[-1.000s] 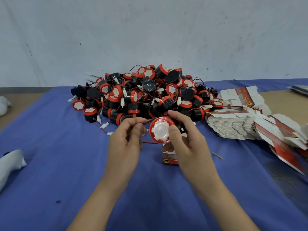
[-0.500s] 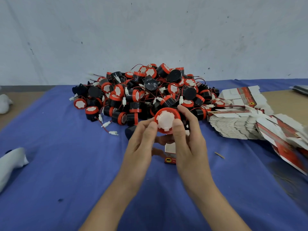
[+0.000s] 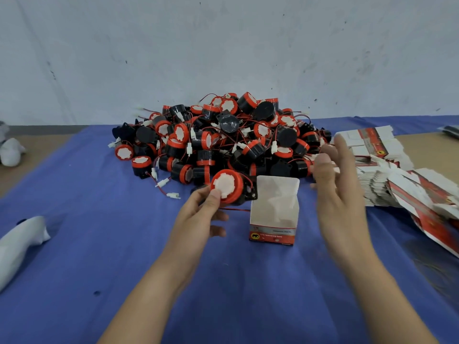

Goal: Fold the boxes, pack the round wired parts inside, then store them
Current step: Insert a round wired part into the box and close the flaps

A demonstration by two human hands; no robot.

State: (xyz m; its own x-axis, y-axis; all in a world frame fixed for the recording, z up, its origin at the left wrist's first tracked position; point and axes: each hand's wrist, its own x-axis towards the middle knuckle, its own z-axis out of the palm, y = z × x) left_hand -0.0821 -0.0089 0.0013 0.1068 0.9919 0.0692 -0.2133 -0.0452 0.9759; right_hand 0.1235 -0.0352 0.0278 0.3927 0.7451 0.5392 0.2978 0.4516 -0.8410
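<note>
Box (image 3: 272,229), open-topped, shows white flaps inside; left hand (image 3: 198,216) grips round part (image 3: 226,186), right hand (image 3: 335,192) spread.

Red/blk part (image 3: 227,186); box (image 3: 273,209) inside prob. white

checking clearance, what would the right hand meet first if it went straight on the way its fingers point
Probably the stack of flat boxes, at its left edge beside the pile of round parts: the open right hand points that way. Depth is unclear, so it may pass above.
</note>
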